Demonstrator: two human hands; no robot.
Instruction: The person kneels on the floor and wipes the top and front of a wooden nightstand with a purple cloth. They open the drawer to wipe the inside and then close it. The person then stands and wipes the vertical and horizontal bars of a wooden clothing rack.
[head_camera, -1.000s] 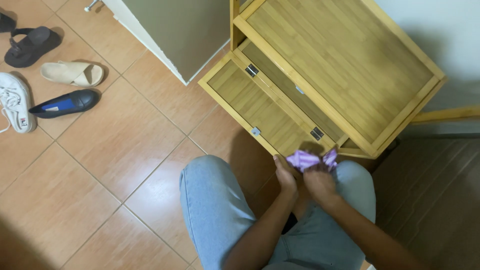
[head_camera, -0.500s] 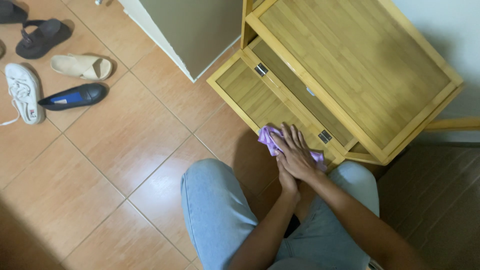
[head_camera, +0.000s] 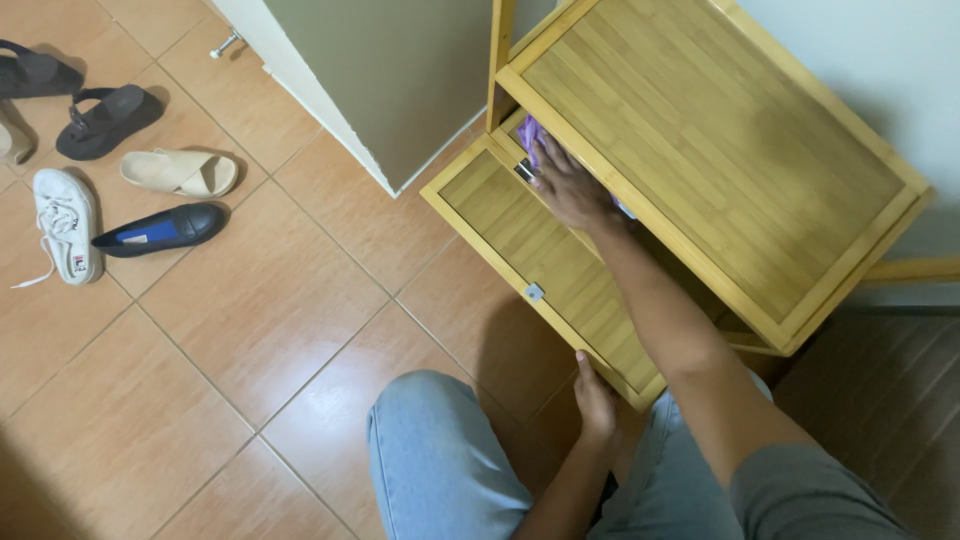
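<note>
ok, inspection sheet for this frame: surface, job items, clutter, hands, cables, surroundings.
Surface: tiled floor, terracotta colour, pale grout lines.
Job's things: bamboo cabinet with its drop-down door open; purple cloth just inside the opening.
Clutter: black sandals, beige slide, white sneaker, black flat shoe, all at the left.
Grippers: right hand pressed flat on the cloth, fingers spread; left hand at the near corner of the door.
Cables: nothing seen.
Surroundings: olive door ajar, white wall, person's knee in light jeans.
</note>
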